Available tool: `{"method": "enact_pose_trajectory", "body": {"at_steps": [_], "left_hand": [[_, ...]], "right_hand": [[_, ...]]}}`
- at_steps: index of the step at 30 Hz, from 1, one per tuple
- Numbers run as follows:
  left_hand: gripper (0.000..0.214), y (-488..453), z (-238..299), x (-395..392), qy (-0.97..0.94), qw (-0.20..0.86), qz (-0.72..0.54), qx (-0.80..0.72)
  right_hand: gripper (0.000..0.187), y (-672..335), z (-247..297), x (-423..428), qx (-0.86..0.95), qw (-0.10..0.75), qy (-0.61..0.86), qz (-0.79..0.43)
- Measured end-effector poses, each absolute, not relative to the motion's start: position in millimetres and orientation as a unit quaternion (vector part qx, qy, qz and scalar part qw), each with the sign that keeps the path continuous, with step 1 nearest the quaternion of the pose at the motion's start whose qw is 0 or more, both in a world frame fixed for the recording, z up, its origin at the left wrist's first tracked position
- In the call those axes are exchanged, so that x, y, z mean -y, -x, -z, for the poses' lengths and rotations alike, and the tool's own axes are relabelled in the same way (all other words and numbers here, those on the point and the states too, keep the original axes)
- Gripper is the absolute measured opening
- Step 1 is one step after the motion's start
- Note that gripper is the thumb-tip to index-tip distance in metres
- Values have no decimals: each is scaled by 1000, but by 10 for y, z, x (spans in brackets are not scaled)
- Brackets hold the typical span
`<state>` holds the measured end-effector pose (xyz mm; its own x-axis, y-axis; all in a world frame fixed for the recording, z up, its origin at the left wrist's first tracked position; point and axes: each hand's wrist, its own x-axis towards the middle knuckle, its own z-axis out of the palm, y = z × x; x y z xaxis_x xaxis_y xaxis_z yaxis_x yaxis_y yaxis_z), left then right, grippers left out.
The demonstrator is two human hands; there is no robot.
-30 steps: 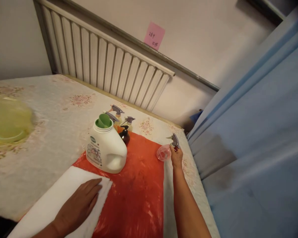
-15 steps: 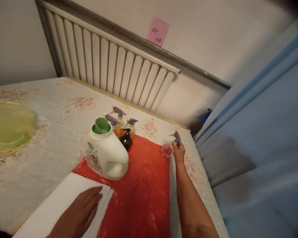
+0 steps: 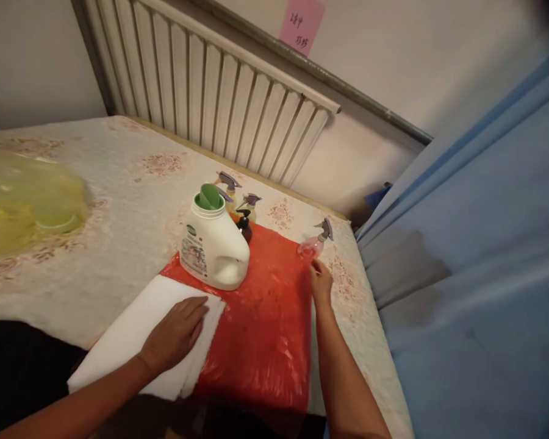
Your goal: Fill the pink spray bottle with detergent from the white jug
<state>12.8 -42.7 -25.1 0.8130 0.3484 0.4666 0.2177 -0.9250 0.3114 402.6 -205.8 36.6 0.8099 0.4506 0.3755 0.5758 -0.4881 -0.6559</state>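
Observation:
My left hand (image 3: pixel 176 329) lies flat with fingers stretched out on a folded white cloth (image 3: pixel 132 326). Under the cloth's right end is a red plastic sheet (image 3: pixel 265 317). At the sheet's right edge, my right hand (image 3: pixel 321 281) has its fingers bent together; whether they pinch the plastic is hidden. Just beyond those fingers, a clear pink spray bottle (image 3: pixel 310 247) with a grey trigger head rests at the sheet's far right corner. A white detergent jug (image 3: pixel 215 247) with a green cap (image 3: pixel 210 197) in its mouth stands on the sheet's left part.
Behind the jug stand a dark pump bottle (image 3: pixel 244 225) and several trigger spray bottles (image 3: pixel 251 207). A yellow translucent plastic bag (image 3: pixel 22 201) lies left on the flowered tablecloth (image 3: pixel 132 225). A radiator (image 3: pixel 219 91) lines the wall; a blue curtain (image 3: pixel 462 274) hangs at right.
My right hand has let go of the spray bottle's neck and come nearer along the red sheet's edge. The bottle now stands by itself. My left hand stays on the cloth; the view has tilted down.

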Motion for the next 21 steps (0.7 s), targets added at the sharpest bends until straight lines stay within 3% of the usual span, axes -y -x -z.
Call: {"method": "enact_pose_trajectory", "body": {"at_steps": [4,11,21], "left_hand": [[28,-143,249,431,-943,124,-269,-150],[27,-146,218,438,-942,136,-267,-152],[26,-153,221,434,-939,133,-285,-140]], "right_hand": [[31,-3133,-200,2266,446,297,844,8],[38,-2363,-164,2524,523,117,844,-8],[42,-2179,-283,2772,515,36,857,11]]}}
